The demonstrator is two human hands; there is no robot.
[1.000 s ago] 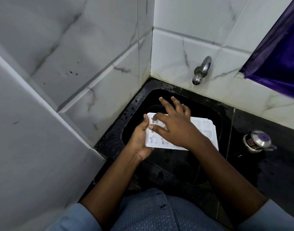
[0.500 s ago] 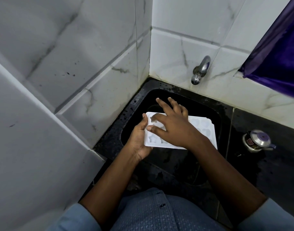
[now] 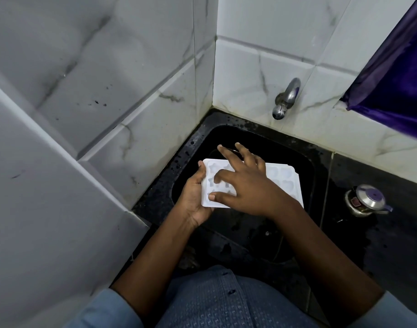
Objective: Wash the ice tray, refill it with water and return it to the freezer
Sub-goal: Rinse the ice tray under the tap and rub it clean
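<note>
Head view, washing stage. The ice tray [image 3: 282,179], white with star- and heart-shaped cups, is held roughly level over the black sink [image 3: 192,150] at the centre of the frame, below and left of the tap [image 3: 284,100]. The left hand [image 3: 193,197] grips the tray's left short edge, thumb along the rim and fingers curled beneath. The right hand [image 3: 249,185] lies spread on top, its fingers [image 3: 226,152] straight and apart, pressing across the cups on the left half and hiding them. No stream of water is visible at the tap, and whether the cups hold water cannot be told. The step in hand appears to be rubbing the cups clean, so rinsing, refilling and the return to the freezer are judged not yet done. The next move would call for bringing the tray up and to the right under the spout and opening the tap, probably with the right hand while the left holds the tray flat. Surroundings: a tiled wall [image 3: 131,91] fills the left and top of the frame, a purple cloth [image 3: 396,79] hangs at upper right, and a small steel pot [image 3: 366,201] stands on the dark counter [image 3: 380,245] at right, well apart from the tray. The close corner wall on the left limits room to swing the tray; nothing lies between tray and spout.
</note>
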